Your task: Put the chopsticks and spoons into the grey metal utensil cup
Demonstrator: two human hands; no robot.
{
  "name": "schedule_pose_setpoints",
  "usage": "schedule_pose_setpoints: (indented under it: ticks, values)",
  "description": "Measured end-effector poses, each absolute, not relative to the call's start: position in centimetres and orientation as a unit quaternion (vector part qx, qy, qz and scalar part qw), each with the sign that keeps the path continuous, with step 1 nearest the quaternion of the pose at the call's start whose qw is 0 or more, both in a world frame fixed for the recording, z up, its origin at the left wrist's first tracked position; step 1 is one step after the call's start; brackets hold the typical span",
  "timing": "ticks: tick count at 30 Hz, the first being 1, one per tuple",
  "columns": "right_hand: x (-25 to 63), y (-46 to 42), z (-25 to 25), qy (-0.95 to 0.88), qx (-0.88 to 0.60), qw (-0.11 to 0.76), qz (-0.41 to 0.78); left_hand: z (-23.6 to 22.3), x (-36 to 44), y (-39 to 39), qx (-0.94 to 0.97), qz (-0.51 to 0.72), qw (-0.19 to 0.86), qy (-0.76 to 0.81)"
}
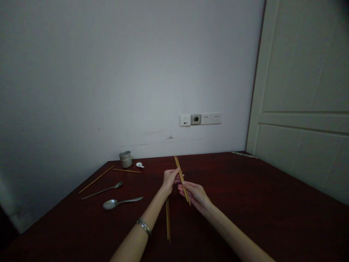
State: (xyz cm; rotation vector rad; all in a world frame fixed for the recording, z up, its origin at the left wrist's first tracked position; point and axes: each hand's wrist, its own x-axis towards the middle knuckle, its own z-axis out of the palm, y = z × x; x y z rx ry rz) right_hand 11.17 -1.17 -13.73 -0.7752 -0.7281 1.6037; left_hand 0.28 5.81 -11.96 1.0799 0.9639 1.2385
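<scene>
While the left hand [170,178] pinches a pair of chopsticks [181,177] between thumb and fingers, the right hand [197,194] grips the same pair lower down, thumb against the sticks; in this dim light its other fingers seem curled behind them. The held pair slants over the middle of the tabletop [245,189], upper ends toward its far edge. Another pair [167,220] lies nearer the front edge, and a metal cup [125,159] stands by the far left corner.
</scene>
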Motion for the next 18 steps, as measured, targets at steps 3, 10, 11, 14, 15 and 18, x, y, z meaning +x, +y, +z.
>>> schedule_pose_setpoints:
  ticks: [3,10,11,14,15,18]
  values:
    - [11.4,-1.3,-13.7,-0.319,-0.336,0.560,0.688,-11.8,0.1,5.7,0.468,0.521,0.579,0.416]
    - [11.4,-1.9,-13.2,-0.330,-0.354,0.534,0.693,-10.9,-0.6,5.9,0.529,0.480,0.534,0.452]
    - [11.3,-2.0,-13.1,-0.332,-0.360,0.531,0.692,-10.7,-0.7,6.0,0.543,0.475,0.516,0.462]
    - [10.9,-2.3,-12.9,-0.342,-0.380,0.523,0.682,-10.0,-1.0,6.0,0.600,0.436,0.423,0.520]
    - [10.8,-2.4,-12.9,-0.348,-0.387,0.521,0.677,-9.8,-1.2,5.9,0.624,0.415,0.379,0.543]
    - [10.3,-2.7,-13.0,-0.366,-0.407,0.512,0.662,-9.2,-1.7,5.6,0.684,0.352,0.227,0.598]
